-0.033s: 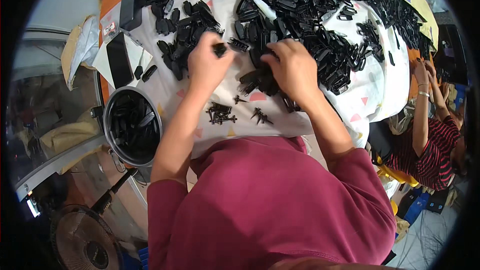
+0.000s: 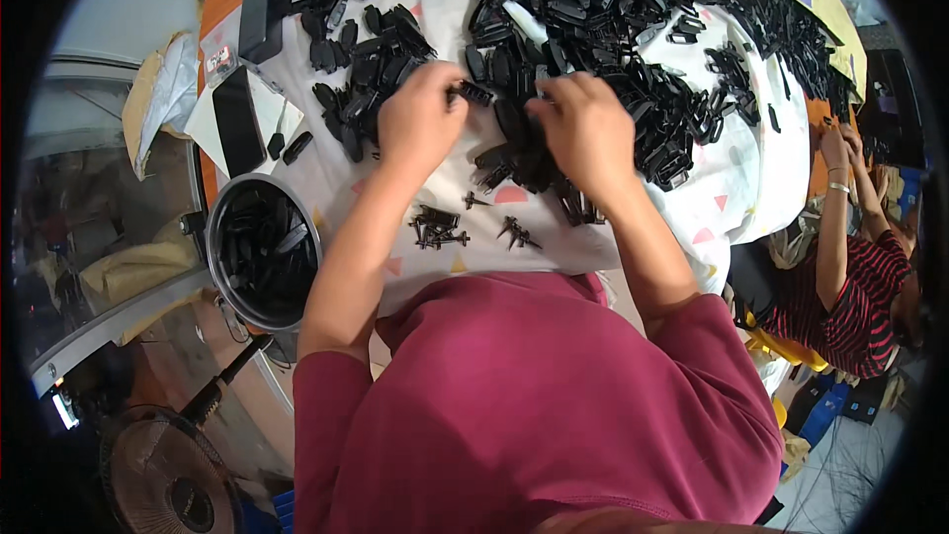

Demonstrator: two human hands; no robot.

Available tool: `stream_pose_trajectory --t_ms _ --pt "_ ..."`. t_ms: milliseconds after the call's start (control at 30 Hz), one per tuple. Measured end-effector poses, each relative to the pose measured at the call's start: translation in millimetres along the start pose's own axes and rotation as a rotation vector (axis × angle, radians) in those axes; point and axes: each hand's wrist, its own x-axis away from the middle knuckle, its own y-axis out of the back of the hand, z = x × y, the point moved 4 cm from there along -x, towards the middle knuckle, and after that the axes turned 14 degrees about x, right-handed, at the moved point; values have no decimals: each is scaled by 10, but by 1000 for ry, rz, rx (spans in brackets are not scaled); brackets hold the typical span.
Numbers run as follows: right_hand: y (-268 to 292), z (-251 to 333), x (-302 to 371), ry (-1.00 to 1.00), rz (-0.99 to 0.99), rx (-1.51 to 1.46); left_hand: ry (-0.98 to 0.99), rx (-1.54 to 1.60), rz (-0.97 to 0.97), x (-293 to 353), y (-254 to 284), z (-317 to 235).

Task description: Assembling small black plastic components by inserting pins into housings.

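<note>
My left hand (image 2: 420, 124) is over the cloth left of centre, its fingers closed around a small black plastic part (image 2: 474, 92) with a row of slots or teeth. To its right, my right hand (image 2: 588, 129) hovers at the edge of the big pile of black parts (image 2: 568, 5), fingers curled and pinched; what they hold is hidden. Long dark oval pieces (image 2: 514, 124) lie between the hands. Nearer me, small dark pronged pieces (image 2: 437, 227) form a cluster, with a few more (image 2: 514, 232) to the right.
A metal bowl (image 2: 314, 267) of black parts stands at the left edge. Behind it are a phone (image 2: 237, 124) on white paper and a black box (image 2: 259, 25). Another person's hands (image 2: 838, 143) work at the far right. A fan (image 2: 168, 475) stands at lower left.
My left hand has shifted slightly right and its wrist has turned, bringing its fingertips to the slotted part. My right hand has moved slightly right.
</note>
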Motion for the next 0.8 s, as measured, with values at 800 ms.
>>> stream_pose_trajectory --t_ms 800 --pt "-54 -412 -190 -314 423 -1170 498 1074 90 318 -109 -309"
